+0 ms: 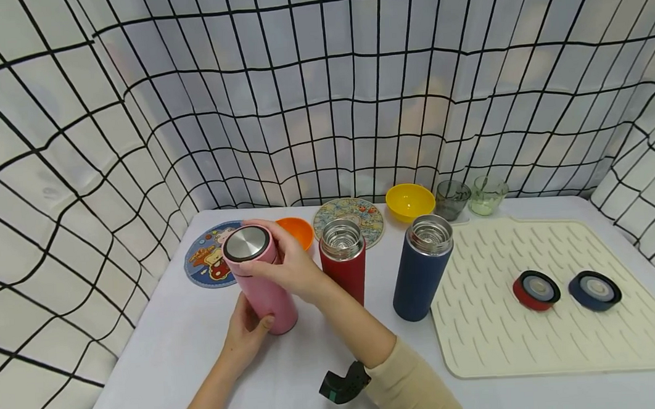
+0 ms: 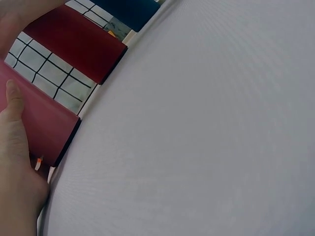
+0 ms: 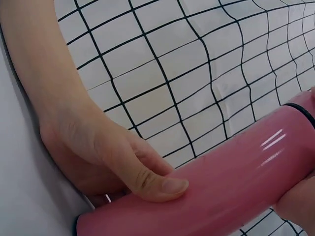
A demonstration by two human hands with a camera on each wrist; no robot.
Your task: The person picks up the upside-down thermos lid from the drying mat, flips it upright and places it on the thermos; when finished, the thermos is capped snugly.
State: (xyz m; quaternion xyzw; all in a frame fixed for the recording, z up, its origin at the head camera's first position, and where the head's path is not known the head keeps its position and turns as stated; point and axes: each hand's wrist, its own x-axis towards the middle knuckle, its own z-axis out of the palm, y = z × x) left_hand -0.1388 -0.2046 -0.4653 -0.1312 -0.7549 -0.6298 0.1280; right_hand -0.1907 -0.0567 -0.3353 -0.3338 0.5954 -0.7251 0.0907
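Note:
A pink thermos (image 1: 265, 297) with a steel-topped lid (image 1: 247, 243) stands on the white table at the left. My left hand (image 1: 244, 335) grips its lower body, thumb laid along the front, as the right wrist view also shows. Around the lid at the top curl the fingers and thumb of my right hand (image 1: 286, 262). To the right stand a red thermos (image 1: 346, 262) and a navy thermos (image 1: 422, 273), both uncapped with steel mouths showing. A red lid (image 1: 536, 290) and a navy lid (image 1: 594, 290) lie on the cream mat.
The cream drying mat (image 1: 501, 337) covers the table's right side. Along the back are a yellow bowl (image 1: 410, 202), a grey glass (image 1: 452, 199), a green glass (image 1: 487, 195) and a round patterned mat (image 1: 356, 212). An orange bowl (image 1: 297, 231) and a blue cartoon mat (image 1: 202, 260) lie behind the pink thermos.

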